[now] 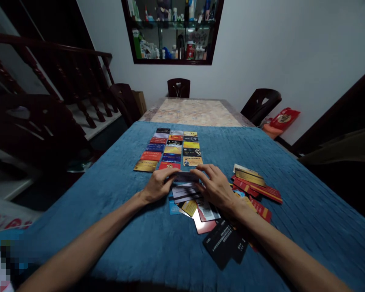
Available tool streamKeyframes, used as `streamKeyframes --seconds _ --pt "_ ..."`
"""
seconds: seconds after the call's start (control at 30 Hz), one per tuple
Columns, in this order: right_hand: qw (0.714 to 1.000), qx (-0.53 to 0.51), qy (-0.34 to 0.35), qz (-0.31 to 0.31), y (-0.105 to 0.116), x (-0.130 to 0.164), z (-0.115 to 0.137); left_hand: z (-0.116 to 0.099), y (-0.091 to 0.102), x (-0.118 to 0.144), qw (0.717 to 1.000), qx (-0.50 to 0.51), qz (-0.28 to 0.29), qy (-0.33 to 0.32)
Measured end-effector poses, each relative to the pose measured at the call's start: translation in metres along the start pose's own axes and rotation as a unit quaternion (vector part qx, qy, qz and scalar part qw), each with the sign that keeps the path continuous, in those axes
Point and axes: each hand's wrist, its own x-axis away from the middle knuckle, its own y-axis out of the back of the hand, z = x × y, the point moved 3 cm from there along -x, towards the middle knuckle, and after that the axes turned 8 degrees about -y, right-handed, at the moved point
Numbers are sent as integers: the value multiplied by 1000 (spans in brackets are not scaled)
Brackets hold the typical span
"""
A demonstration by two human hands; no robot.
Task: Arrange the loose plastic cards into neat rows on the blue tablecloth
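Note:
Between my two hands a dark-looking card (187,177) is held by its ends, tilted so that its face is foreshortened. My left hand (158,186) pinches its left end with thumb and fingers. At the other end, my right hand (215,187) has its fingers closed on the card. Right below lies a loose pile, with a white card with a dark stripe (185,193), a light blue card (174,207) and black cards (223,241). My right hand and forearm hide part of this pile. Beyond my hands, cards lie in three columns, among them a gold card (146,165) and a red card (169,166).
A blue cloth (109,211) covers the near part of the table. More red and gold cards (257,185) are heaped to the right of my right forearm. Dark chairs (179,88) stand around the table, and a stair railing (57,46) runs along the left.

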Motion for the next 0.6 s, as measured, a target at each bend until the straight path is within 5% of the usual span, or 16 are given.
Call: streamKeyframes --seconds 0.6 --pt "990 60 55 -113 13 -7 9 1 2 -10 1000 -2 -26 2"
